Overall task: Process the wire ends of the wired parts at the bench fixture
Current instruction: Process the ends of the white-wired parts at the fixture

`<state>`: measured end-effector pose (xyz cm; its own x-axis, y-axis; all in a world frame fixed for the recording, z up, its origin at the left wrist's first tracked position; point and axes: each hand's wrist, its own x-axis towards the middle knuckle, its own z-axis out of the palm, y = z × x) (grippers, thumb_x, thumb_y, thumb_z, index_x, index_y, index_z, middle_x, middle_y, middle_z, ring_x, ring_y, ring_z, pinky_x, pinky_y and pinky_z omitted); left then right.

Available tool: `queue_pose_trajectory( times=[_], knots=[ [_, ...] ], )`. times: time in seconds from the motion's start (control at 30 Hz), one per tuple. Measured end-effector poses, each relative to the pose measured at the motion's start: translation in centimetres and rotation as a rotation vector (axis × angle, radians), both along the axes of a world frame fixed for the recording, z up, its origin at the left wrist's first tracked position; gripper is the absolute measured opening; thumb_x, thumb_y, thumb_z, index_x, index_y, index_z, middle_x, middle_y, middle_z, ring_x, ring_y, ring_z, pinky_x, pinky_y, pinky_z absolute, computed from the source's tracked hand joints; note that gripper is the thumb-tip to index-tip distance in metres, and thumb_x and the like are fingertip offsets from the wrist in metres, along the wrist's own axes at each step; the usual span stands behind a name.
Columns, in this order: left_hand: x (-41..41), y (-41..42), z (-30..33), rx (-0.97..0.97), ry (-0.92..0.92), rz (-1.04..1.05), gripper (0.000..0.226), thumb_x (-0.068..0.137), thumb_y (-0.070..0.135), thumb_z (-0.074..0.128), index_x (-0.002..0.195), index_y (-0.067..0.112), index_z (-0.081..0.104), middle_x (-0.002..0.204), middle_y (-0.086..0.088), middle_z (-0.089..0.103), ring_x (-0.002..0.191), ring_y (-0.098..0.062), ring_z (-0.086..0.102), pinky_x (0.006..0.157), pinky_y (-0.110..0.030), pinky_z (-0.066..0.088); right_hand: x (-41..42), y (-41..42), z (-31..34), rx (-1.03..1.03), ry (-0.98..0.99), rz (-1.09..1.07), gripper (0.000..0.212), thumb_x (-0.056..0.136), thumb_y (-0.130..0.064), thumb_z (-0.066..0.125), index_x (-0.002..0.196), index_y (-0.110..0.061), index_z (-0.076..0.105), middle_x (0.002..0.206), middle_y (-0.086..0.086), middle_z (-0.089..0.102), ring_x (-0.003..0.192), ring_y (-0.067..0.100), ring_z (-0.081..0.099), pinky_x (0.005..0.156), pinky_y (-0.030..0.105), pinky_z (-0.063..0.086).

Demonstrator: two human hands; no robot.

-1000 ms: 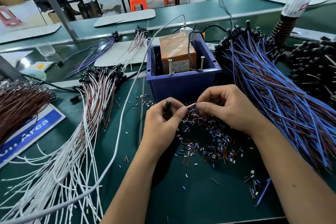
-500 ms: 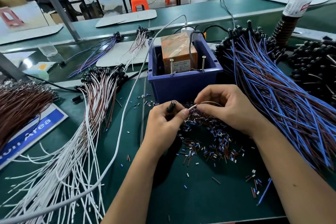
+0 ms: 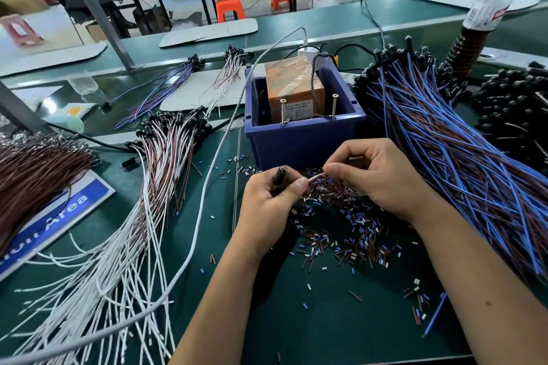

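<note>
Black-capped part (image 3: 280, 176) sits in your left hand (image 3: 271, 201), fingers curled round the body, thumb pressing on its wire (image 3: 316, 178). Your right hand (image 3: 376, 175) pinches that same wire a little further along, thumb and forefinger closed on it. Both hands hover just in front of the blue bin (image 3: 302, 139) that holds the orange fixture (image 3: 292, 83); two screws (image 3: 283, 111) stand up at its front rim.

Likely step: working the wire end before or after it meets the fixture. Cannot tell if the end is stripped; your fingers hide the tip.

Do it well:
- Keep the left grip on the body, not on the wire, so the joint takes no pull.
- Pinch close to the tip with the right hand, so the short end stays stiff and aims true.
- If you twist strands, go one way only.
- Keep the wire clear of the offcuts (image 3: 341, 225) scattered on the green mat (image 3: 296, 320) under your hands.

Blue-and-brown bundle (image 3: 462, 163) lies to your right, white-and-brown bundle (image 3: 142, 216) to your left; I cannot tell which pile is finished.
</note>
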<state>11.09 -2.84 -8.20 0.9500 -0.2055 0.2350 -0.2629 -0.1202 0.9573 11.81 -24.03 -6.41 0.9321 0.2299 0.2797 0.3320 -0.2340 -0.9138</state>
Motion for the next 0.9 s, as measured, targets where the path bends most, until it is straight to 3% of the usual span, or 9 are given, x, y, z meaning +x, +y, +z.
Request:
queue_pose_trajectory(
  times=[0.07,0.17,0.27,0.43,0.53,0.6,0.73,0.8,0.9],
  knots=[
    [-0.1,0.1,0.1,-0.033,0.022,-0.011,0.019,0.089,0.022,0.065,0.073,0.013,0.068,0.066,-0.006,0.058,0.064,-0.019,0.053,0.065,-0.033,0.043,-0.1,0.2,0.0,0.010,0.014,0.008,0.010,0.093,-0.017,0.075,0.086,-0.011,0.073,0.053,-0.016,0.059,0.046,-0.001,0.051,0.049,0.008,0.038],
    [-0.2,0.5,0.1,-0.077,0.049,0.006,0.022,0.089,0.020,0.064,0.068,0.016,0.067,0.058,0.006,0.051,0.053,-0.006,0.044,0.055,-0.017,0.037,0.0,0.0,0.2,0.152,0.079,-0.067,0.018,0.089,-0.029,0.074,0.088,-0.011,0.070,0.062,-0.005,0.060,0.049,0.008,0.048,0.046,0.019,0.039],
    [-0.1,0.9,0.0,-0.167,0.101,0.051,0.022,0.088,0.023,0.063,0.067,0.020,0.066,0.055,0.010,0.044,0.046,-0.001,0.035,0.046,-0.011,0.029,0.3,-0.9,0.4,0.323,0.189,-0.124,0.020,0.087,-0.032,0.072,0.091,-0.013,0.068,0.077,0.006,0.067,0.050,0.013,0.049,0.044,0.020,0.038],
    [0.3,1.0,0.2,-0.380,0.183,0.077,0.010,0.089,0.020,0.063,0.085,0.021,0.072,0.061,0.009,0.046,0.051,-0.002,0.035,0.045,-0.013,0.029,0.0,-1.6,0.1,0.254,0.436,0.241,0.026,0.096,-0.018,0.067,0.119,-0.009,0.058,0.093,0.025,0.073,0.043,0.012,0.051,0.034,0.015,0.031],
    [0.6,1.5,0.3,-0.519,0.241,0.056,0.014,0.092,0.020,0.060,0.088,0.023,0.073,0.061,0.007,0.035,0.050,-0.004,0.027,0.043,-0.015,0.025,-0.5,-1.9,0.6,0.437,0.400,0.392,0.011,0.100,-0.011,0.061,0.109,-0.007,0.066,0.089,0.025,0.071,0.043,0.010,0.053,0.033,0.012,0.034],
    [0.8,1.6,0.3,-0.554,0.253,0.046,0.016,0.096,0.019,0.060,0.088,0.022,0.074,0.062,0.006,0.032,0.050,-0.004,0.025,0.043,-0.015,0.022,-0.6,-1.9,0.8,0.603,0.358,0.428,0.019,0.100,-0.017,0.054,0.099,-0.008,0.072,0.086,0.020,0.072,0.043,0.007,0.054,0.033,0.010,0.035],
    [1.0,1.2,-0.1,-0.473,0.248,0.079,0.037,0.108,0.019,0.050,0.078,0.029,0.069,0.057,0.009,0.037,0.045,-0.002,0.026,0.040,-0.014,0.024,-0.5,-1.9,1.0,1.080,0.467,0.634,0.049,0.108,-0.025,0.030,0.106,0.005,0.069,0.093,0.026,0.071,0.049,0.016,0.062,0.035,0.017,0.037],
    [0.9,0.7,-0.4,-0.347,0.180,0.134,0.036,0.109,0.021,0.048,0.077,0.031,0.062,0.056,0.007,0.043,0.043,-0.004,0.029,0.040,-0.016,0.028,-0.3,-1.6,1.0,1.257,0.496,0.774,0.045,0.104,-0.013,0.029,0.115,0.016,0.062,0.101,0.036,0.067,0.059,0.029,0.065,0.042,0.027,0.041],
    [0.9,0.3,-0.9,-0.100,-0.038,0.269,0.026,0.108,0.027,0.048,0.082,0.027,0.054,0.065,0.006,0.057,0.052,-0.007,0.041,0.054,-0.020,0.036,-0.4,-1.0,0.7,1.078,0.345,0.643,0.026,0.094,-0.004,0.058,0.115,0.008,0.068,0.102,0.027,0.072,0.060,0.023,0.063,0.048,0.025,0.040]
  ],
)
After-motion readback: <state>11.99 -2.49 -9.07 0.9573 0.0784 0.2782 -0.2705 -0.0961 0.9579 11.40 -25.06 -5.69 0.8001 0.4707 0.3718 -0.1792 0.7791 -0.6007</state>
